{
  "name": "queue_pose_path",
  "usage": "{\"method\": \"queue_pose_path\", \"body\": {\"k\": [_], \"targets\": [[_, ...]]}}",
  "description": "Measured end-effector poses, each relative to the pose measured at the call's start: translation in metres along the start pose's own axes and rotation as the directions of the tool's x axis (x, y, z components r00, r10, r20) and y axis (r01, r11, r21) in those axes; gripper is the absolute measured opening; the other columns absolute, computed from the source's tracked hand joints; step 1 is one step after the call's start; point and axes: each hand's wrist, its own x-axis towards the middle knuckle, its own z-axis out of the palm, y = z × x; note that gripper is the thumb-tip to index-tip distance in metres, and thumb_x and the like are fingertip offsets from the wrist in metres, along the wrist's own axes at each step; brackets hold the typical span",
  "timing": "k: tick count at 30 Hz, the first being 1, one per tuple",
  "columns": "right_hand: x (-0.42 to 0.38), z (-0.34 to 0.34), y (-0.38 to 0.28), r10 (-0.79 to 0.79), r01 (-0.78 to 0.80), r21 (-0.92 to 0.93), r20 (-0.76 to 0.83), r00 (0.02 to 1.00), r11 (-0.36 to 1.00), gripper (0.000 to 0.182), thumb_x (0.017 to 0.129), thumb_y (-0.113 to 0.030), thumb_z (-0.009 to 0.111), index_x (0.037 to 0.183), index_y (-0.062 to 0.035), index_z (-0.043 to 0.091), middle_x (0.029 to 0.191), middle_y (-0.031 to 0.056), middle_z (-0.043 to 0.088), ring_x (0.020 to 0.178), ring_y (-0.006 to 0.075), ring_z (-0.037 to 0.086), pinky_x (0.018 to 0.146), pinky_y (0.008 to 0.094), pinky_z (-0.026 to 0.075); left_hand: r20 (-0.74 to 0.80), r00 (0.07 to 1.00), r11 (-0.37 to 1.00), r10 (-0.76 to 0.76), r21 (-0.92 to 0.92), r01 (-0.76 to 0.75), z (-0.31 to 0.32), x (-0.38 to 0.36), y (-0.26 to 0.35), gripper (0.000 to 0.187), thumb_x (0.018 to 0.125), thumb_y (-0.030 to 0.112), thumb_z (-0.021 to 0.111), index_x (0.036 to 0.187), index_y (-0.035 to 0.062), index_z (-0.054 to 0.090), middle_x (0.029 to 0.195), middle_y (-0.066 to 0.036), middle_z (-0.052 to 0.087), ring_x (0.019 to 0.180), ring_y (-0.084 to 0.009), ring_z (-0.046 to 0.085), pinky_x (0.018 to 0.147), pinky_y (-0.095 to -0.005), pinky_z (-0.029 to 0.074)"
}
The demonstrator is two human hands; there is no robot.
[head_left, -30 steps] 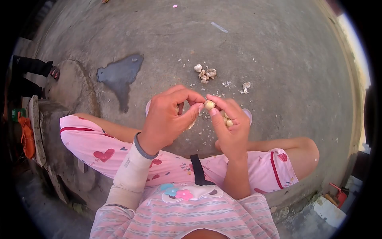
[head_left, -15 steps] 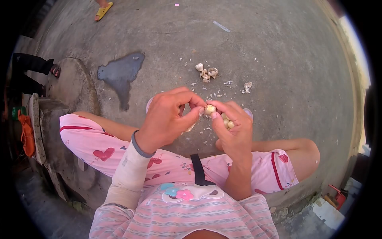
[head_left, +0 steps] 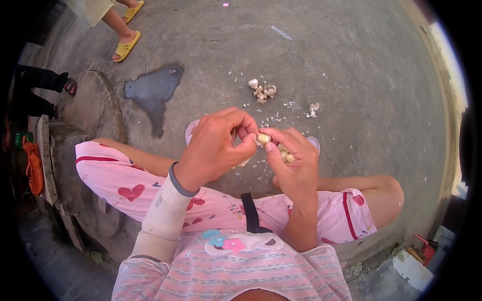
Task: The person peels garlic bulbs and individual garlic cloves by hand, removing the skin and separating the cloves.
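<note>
Between thumb and forefinger, my right hand [head_left: 293,158] grips a garlic clove [head_left: 263,139], partly bare and yellowish. Several peeled cloves [head_left: 286,156] rest against its palm, under the curled fingers. My left hand [head_left: 216,143] is closed in a pinch on papery garlic skin [head_left: 258,142] at the clove's left side. Something pale [head_left: 244,162] shows below the left fingers, too hidden to make out fully. Beyond the hands, a small pile of garlic bulbs [head_left: 262,92] lies on the concrete, with skin flakes scattered around.
A crumpled piece of garlic skin [head_left: 313,110] lies right of the pile. A dark wet patch [head_left: 154,93] marks the concrete floor to the left. Another person's feet in yellow slippers [head_left: 126,46] are at upper left; a dark-trousered leg [head_left: 42,80] is below. An orange cloth [head_left: 33,169] hangs at far left.
The person in yellow slippers has come further into view at the upper left. My hands stay almost in place; the clove has turned slightly in my fingers.
</note>
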Motion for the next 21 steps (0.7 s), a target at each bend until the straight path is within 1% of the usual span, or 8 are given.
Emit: {"method": "queue_pose_path", "body": {"k": [2,3,5,8,11,14,17,21], "targets": [[0.000,-0.002,0.002,0.020,-0.019,0.112,-0.004,1.000,0.993,0.023,0.085,-0.002,0.061,0.107,-0.0018,0.068,0.086,0.0046,0.062,0.065,0.0071,0.054,0.055,0.0222,0.042,-0.041,0.995,0.987,-0.092,-0.137,0.085,0.003,-0.001,-0.003,0.006,0.082,0.003,0.062,0.079,-0.0001,0.058,0.073,0.001,0.055,0.063,-0.0040,0.045,0.056,-0.0209,0.036],[-0.001,-0.005,0.003,0.119,-0.116,0.257,0.001,0.993,0.960,0.023,0.086,-0.002,0.061,0.108,-0.0024,0.068,0.087,0.0033,0.061,0.064,0.0055,0.052,0.055,0.0207,0.040,-0.082,0.991,0.976,-0.109,-0.200,0.091,0.003,0.000,-0.007,0.006,0.083,0.003,0.062,0.080,0.0000,0.058,0.073,0.002,0.054,0.064,-0.0036,0.044,0.057,-0.0205,0.036],[-0.003,-0.010,0.003,0.304,-0.282,0.520,0.043,0.952,0.806,0.023,0.088,-0.004,0.059,0.109,-0.0035,0.068,0.088,0.0008,0.060,0.063,0.0021,0.048,0.053,0.0178,0.036,-0.154,0.978,0.942,-0.143,-0.324,0.087,-0.002,0.004,-0.018,0.006,0.085,0.003,0.060,0.082,0.0001,0.056,0.073,0.002,0.052,0.067,-0.0027,0.044,0.059,-0.0197,0.036],[-0.001,-0.010,0.002,0.355,-0.334,0.548,0.071,0.932,0.767,0.023,0.090,-0.005,0.059,0.111,-0.0041,0.068,0.090,-0.0003,0.060,0.063,0.0003,0.046,0.053,0.0159,0.034,-0.078,0.997,0.996,0.015,-0.086,-0.022,-0.005,0.002,-0.014,0.008,0.087,0.005,0.063,0.083,0.0003,0.057,0.074,0.001,0.052,0.067,-0.0027,0.044,0.060,-0.0195,0.035],[0.001,-0.005,0.005,0.237,-0.222,0.419,0.017,0.971,0.880,0.025,0.089,-0.005,0.060,0.112,-0.0048,0.068,0.090,0.0017,0.061,0.065,0.0021,0.048,0.054,0.0165,0.035,-0.158,0.987,0.980,0.039,-0.188,-0.069,0.005,0.000,0.001,0.009,0.087,0.008,0.066,0.085,0.0002,0.062,0.074,0.002,0.054,0.066,-0.0032,0.043,0.059,-0.0198,0.035],[0.003,-0.002,0.016,-0.076,0.081,0.116,-0.046,0.996,0.990,0.029,0.087,-0.002,0.061,0.115,-0.0054,0.066,0.091,0.0049,0.061,0.065,0.0060,0.052,0.055,0.0194,0.039,-0.004,0.999,0.983,0.048,-0.178,-0.048,0.000,-0.001,0.003,0.008,0.085,0.008,0.068,0.089,0.0012,0.067,0.074,0.001,0.057,0.063,-0.0041,0.044,0.057,-0.0205,0.035],[0.002,-0.003,0.011,-0.172,0.169,-0.092,-0.023,0.985,0.981,0.031,0.085,0.002,0.061,0.115,-0.0050,0.065,0.091,0.0080,0.061,0.066,0.0115,0.056,0.056,0.0238,0.043,0.019,0.999,0.998,0.049,-0.035,-0.048,-0.001,-0.001,0.003,0.010,0.083,0.007,0.068,0.092,0.0022,0.070,0.075,0.000,0.059,0.060,-0.0046,0.044,0.054,-0.0217,0.035],[-0.002,-0.002,0.006,-0.188,0.187,-0.217,0.016,0.982,0.958,0.030,0.084,0.005,0.061,0.112,-0.0033,0.065,0.092,0.0097,0.060,0.068,0.0161,0.059,0.057,0.0276,0.045,0.028,0.995,0.994,0.094,0.054,-0.095,-0.002,-0.002,0.000,0.009,0.080,0.005,0.068,0.088,0.0020,0.069,0.074,-0.002,0.060,0.059,-0.0061,0.046,0.052,-0.0234,0.037]]}}
